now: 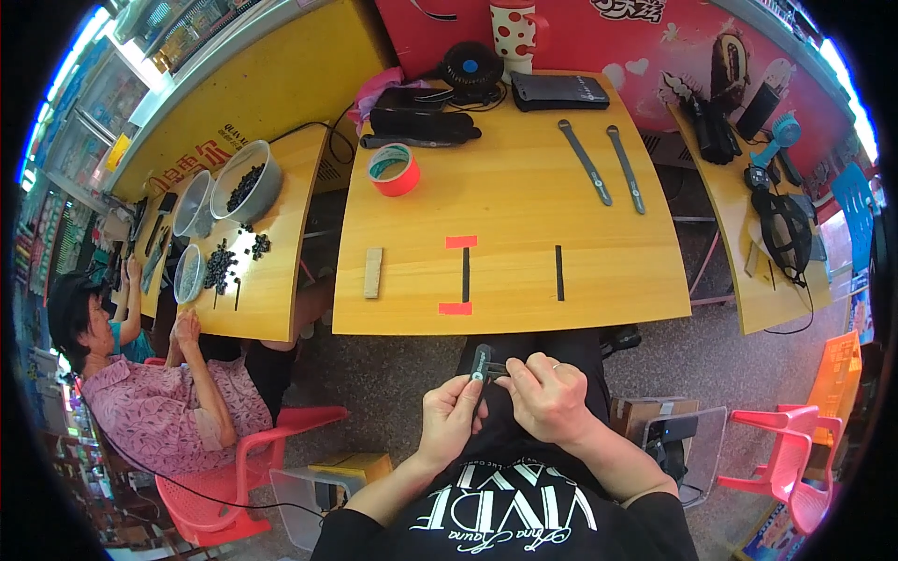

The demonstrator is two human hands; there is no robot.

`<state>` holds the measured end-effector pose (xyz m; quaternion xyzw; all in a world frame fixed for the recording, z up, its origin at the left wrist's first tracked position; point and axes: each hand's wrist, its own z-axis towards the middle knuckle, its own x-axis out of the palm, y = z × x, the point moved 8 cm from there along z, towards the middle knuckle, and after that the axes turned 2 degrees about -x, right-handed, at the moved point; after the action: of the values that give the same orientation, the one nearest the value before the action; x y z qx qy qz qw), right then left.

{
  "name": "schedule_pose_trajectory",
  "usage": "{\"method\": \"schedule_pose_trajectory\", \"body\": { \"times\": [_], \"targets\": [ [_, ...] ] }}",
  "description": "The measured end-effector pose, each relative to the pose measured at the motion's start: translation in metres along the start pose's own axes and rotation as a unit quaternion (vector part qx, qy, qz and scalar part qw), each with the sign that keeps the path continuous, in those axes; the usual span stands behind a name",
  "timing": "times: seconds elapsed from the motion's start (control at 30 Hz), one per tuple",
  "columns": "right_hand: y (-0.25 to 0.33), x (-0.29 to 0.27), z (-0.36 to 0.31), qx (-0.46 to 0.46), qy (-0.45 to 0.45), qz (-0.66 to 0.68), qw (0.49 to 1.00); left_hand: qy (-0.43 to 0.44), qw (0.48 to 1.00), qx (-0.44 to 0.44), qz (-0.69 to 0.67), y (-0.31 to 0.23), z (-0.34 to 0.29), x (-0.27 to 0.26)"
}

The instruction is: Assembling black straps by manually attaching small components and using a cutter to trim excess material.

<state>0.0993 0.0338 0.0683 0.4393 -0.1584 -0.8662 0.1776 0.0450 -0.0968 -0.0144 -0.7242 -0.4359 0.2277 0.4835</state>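
Over my lap, my left hand [454,416] pinches a dark grey strap [483,359] with a rounded end and pale print, thumb on top. Close beside it, my right hand [550,397] is closed, its fingertips on a thin dark piece [497,368] that meets the strap; whether this is part of the strap I cannot tell. Two similar dark grey straps [586,164] lie slanted on the far right of the table [505,206]. Nearer me are a short beige strip [373,273], a thin black strip [466,275] between two red tape pieces, and another black strip [559,273].
A red tape roll [393,170], black pouch [559,92], small black fan [470,70] and polka-dot tumbler [514,37] stand farther back. At left, a seated person [159,393] works beside tubs [248,179] of small black parts. A pink chair [786,458] stands right.
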Motion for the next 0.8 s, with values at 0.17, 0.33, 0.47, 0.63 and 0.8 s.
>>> {"method": "schedule_pose_trajectory", "body": {
  "times": [0.17, 0.33, 0.47, 0.63, 0.8],
  "targets": [
    [-0.002, 0.001, -0.001, -0.014, 0.013, 0.006, 1.000, 0.008, 0.999, 0.001, 0.051, -0.005, -0.004, -0.005],
    [-0.009, -0.002, -0.003, -0.013, 0.024, 0.036, 0.999, 0.030, 0.986, 0.014, 0.162, -0.005, -0.010, -0.009],
    [-0.107, -0.039, 0.005, 0.250, -0.045, 0.018, 0.967, 0.272, 0.938, -0.103, 0.189, 0.056, -0.051, 0.026],
    [-0.076, -0.038, 0.011, 0.194, -0.050, 0.059, 0.978, 0.121, 0.986, -0.074, 0.091, 0.026, -0.026, 0.006],
    [-0.070, -0.005, -0.018, 0.257, -0.019, 0.209, 0.944, 0.093, 0.992, -0.026, 0.084, 0.015, -0.009, 0.006]
  ]
}}
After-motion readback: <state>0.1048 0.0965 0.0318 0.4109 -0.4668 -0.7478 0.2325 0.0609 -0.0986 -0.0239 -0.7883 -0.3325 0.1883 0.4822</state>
